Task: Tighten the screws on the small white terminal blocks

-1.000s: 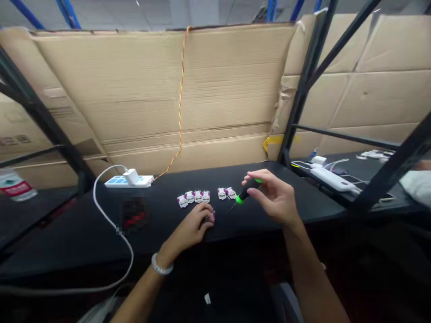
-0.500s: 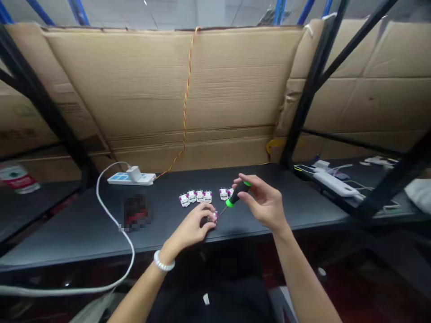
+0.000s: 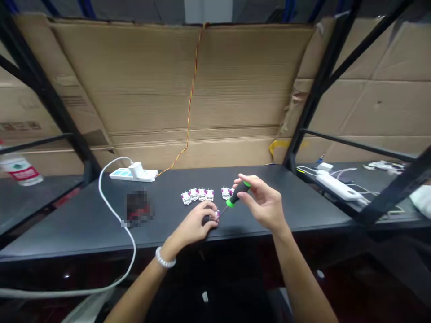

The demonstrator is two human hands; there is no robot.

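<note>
My left hand (image 3: 198, 223) is closed around a small white-and-purple part (image 3: 216, 214), pressing it down near the table's front edge; the fingers cover most of it. In my right hand (image 3: 264, 200) is a screwdriver (image 3: 238, 194) with a black and bright-green handle, gripped between thumb and fingers. Its shaft slants down to the left, and the tip meets the held part. Just beyond my left hand stands a row of several similar white-and-purple parts (image 3: 201, 194). Another such part (image 3: 226, 193) sits to the right of that row, with one more partly hidden behind the screwdriver handle.
A white power strip (image 3: 146, 175) with a plugged-in adapter lies at the back left, its white cable (image 3: 129, 242) looping over the front edge. A blurred dark-red object (image 3: 138, 208) rests at left. Black shelf posts (image 3: 308, 105) flank the table, with cardboard (image 3: 235, 89) behind.
The camera view has shifted slightly. Both hands keep nearly the same pose, with the screwdriver tip still at the small part.
</note>
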